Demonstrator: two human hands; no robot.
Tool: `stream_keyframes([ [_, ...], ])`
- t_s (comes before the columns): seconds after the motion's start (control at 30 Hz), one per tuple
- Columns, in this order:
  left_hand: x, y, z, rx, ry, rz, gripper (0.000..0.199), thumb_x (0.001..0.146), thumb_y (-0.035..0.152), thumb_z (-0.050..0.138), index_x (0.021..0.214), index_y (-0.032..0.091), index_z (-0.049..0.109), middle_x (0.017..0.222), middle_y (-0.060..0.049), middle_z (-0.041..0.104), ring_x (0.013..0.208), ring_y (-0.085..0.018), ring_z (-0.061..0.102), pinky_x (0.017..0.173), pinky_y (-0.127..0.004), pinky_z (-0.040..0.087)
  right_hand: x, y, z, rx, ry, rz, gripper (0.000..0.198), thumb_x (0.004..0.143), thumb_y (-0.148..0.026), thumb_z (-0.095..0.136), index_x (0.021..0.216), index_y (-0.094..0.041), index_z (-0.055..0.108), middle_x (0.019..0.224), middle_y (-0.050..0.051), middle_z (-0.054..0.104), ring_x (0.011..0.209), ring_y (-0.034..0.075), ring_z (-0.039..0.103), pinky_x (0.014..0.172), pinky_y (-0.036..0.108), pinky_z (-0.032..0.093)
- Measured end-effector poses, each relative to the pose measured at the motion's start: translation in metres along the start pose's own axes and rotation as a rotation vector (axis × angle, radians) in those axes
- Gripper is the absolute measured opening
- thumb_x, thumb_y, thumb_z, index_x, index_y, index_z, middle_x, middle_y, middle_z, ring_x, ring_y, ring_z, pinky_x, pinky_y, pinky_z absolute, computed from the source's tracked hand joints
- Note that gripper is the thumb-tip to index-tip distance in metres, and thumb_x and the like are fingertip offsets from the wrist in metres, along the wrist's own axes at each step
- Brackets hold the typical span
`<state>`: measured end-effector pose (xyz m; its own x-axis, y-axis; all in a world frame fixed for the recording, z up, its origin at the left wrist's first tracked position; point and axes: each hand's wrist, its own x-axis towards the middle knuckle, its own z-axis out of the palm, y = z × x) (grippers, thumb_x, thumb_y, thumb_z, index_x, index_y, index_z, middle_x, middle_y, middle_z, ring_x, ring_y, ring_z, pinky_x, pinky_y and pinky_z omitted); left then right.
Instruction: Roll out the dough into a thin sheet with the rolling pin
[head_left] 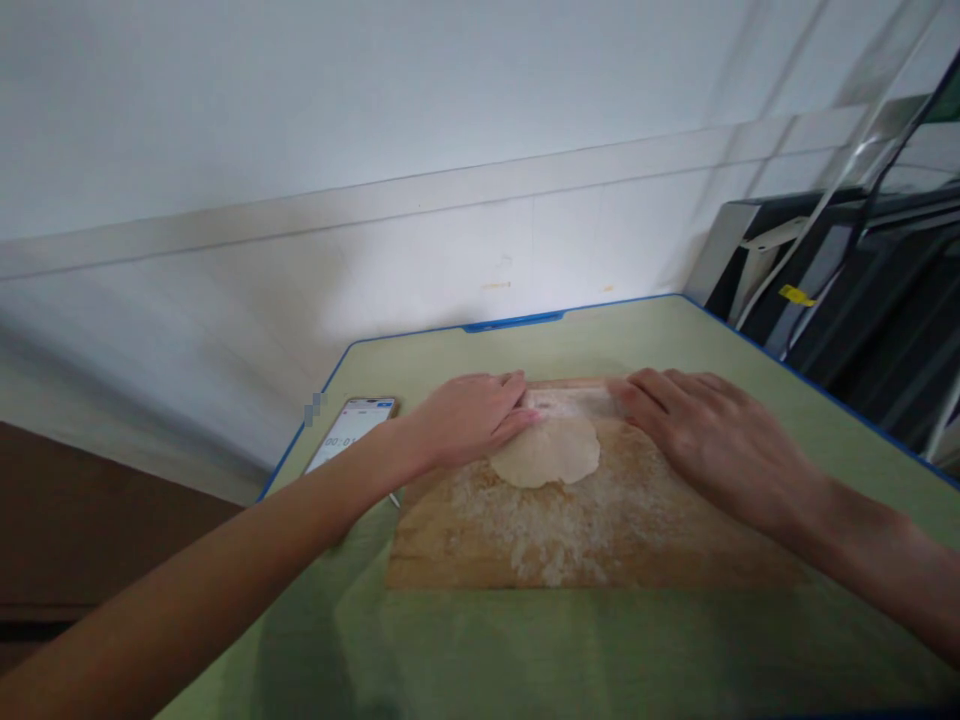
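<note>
A flat, roundish sheet of dough (547,455) lies on a floured wooden board (450,565). Across its far side runs a pale, flour-dusted rolling pin (574,402). My left hand (476,415) covers the pin's left end, with the thumb close to the dough's edge. Over the right end, my right hand (679,420) rests with its fingers curled down. Both ends of the pin are hidden under my hands. Loose flour is scattered over the near half of the board.
The board lies on a light green table (622,335) with a blue edge. Left of the board is a phone (352,425) showing a timer, partly behind my left forearm. A white wall (420,260) stands behind the table. Dark panels and cables (832,260) are at the right.
</note>
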<state>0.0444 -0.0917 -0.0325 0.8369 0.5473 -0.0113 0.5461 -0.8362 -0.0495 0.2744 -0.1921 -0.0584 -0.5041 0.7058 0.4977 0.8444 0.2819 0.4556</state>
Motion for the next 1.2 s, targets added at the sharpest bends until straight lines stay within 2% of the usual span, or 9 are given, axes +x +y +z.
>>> stream_keyframes([
  [0.1, -0.021, 0.011, 0.003, 0.037, -0.008, -0.005, 0.051, 0.097, 0.047, 0.025, 0.123, 0.009, 0.047, 0.121, -0.016, 0.06, 0.111, -0.027, 0.058, 0.095, -0.041, 0.043, -0.005, -0.015, -0.006, 0.022, 0.035, -0.074, 0.035, 0.08, -0.001, 0.042, 0.112, -0.006, 0.056, 0.096, 0.014, 0.068, 0.08, 0.025, 0.065, 0.068, 0.037, 0.052],
  [0.2, -0.031, 0.022, 0.011, 0.051, 0.047, -0.046, 0.05, 0.095, 0.046, 0.033, 0.126, 0.009, 0.046, 0.133, -0.016, 0.052, 0.124, -0.028, 0.048, 0.104, -0.041, 0.037, -0.01, -0.027, 0.001, 0.061, 0.031, -0.069, 0.033, 0.084, -0.006, 0.042, 0.115, -0.004, 0.054, 0.096, 0.014, 0.069, 0.081, 0.024, 0.066, 0.067, 0.035, 0.053],
  [0.3, -0.029, 0.028, 0.018, 0.071, 0.146, -0.122, 0.049, 0.096, 0.046, 0.031, 0.125, 0.011, 0.049, 0.134, -0.015, 0.051, 0.125, -0.029, 0.046, 0.105, -0.043, 0.035, -0.009, -0.029, 0.014, 0.101, 0.018, 0.0, 0.03, 0.092, -0.02, 0.04, 0.111, -0.004, 0.056, 0.097, 0.017, 0.069, 0.083, 0.026, 0.067, 0.068, 0.037, 0.054],
  [0.4, -0.019, 0.026, 0.018, 0.051, 0.179, -0.15, 0.048, 0.097, 0.044, 0.025, 0.12, 0.012, 0.053, 0.126, -0.013, 0.058, 0.12, -0.029, 0.051, 0.1, -0.044, 0.041, -0.001, -0.024, 0.022, 0.199, -0.023, 0.058, 0.042, 0.095, -0.037, 0.035, 0.114, -0.007, 0.056, 0.101, 0.017, 0.069, 0.087, 0.028, 0.067, 0.07, 0.04, 0.054],
  [0.63, -0.002, 0.013, 0.012, -0.046, 0.085, -0.193, 0.048, 0.098, 0.045, 0.022, 0.113, 0.016, 0.058, 0.115, -0.009, 0.065, 0.112, -0.027, 0.058, 0.096, -0.046, 0.043, 0.022, -0.007, 0.029, 0.451, -0.227, 0.125, 0.052, 0.093, -0.053, 0.029, 0.119, -0.016, 0.055, 0.114, 0.011, 0.067, 0.099, 0.027, 0.065, 0.079, 0.044, 0.053],
  [0.77, 0.004, 0.006, 0.012, -0.098, 0.04, -0.209, 0.05, 0.098, 0.046, 0.02, 0.11, 0.019, 0.06, 0.111, -0.008, 0.066, 0.108, -0.027, 0.059, 0.093, -0.046, 0.044, 0.033, 0.001, 0.037, 0.469, -0.267, 0.11, 0.051, 0.092, -0.053, 0.03, 0.119, -0.018, 0.056, 0.115, 0.012, 0.067, 0.1, 0.028, 0.064, 0.079, 0.044, 0.052],
  [0.87, 0.01, -0.002, 0.013, -0.139, 0.027, -0.22, 0.049, 0.098, 0.045, 0.02, 0.107, 0.02, 0.06, 0.107, -0.007, 0.066, 0.103, -0.025, 0.061, 0.09, -0.044, 0.045, 0.044, 0.006, 0.043, 0.478, -0.364, 0.113, 0.051, 0.091, -0.053, 0.032, 0.118, -0.019, 0.057, 0.112, 0.012, 0.067, 0.098, 0.028, 0.064, 0.077, 0.043, 0.05],
  [0.97, 0.017, -0.01, 0.014, -0.174, 0.013, -0.232, 0.047, 0.098, 0.043, 0.02, 0.103, 0.02, 0.061, 0.101, -0.006, 0.066, 0.097, -0.023, 0.061, 0.086, -0.042, 0.046, 0.054, 0.013, 0.048, 0.486, -0.475, 0.085, 0.053, 0.092, -0.055, 0.026, 0.112, -0.02, 0.06, 0.106, 0.011, 0.067, 0.094, 0.027, 0.064, 0.075, 0.042, 0.048],
  [1.2, 0.028, -0.017, 0.016, -0.113, -0.018, -0.316, 0.049, 0.097, 0.034, 0.02, 0.084, 0.016, 0.063, 0.086, -0.007, 0.061, 0.084, -0.022, 0.06, 0.076, -0.037, 0.047, 0.073, 0.025, 0.058, 0.511, -0.596, 0.044, 0.065, 0.091, -0.063, 0.014, 0.08, -0.02, 0.062, 0.08, 0.008, 0.062, 0.076, 0.021, 0.059, 0.063, 0.033, 0.038],
])
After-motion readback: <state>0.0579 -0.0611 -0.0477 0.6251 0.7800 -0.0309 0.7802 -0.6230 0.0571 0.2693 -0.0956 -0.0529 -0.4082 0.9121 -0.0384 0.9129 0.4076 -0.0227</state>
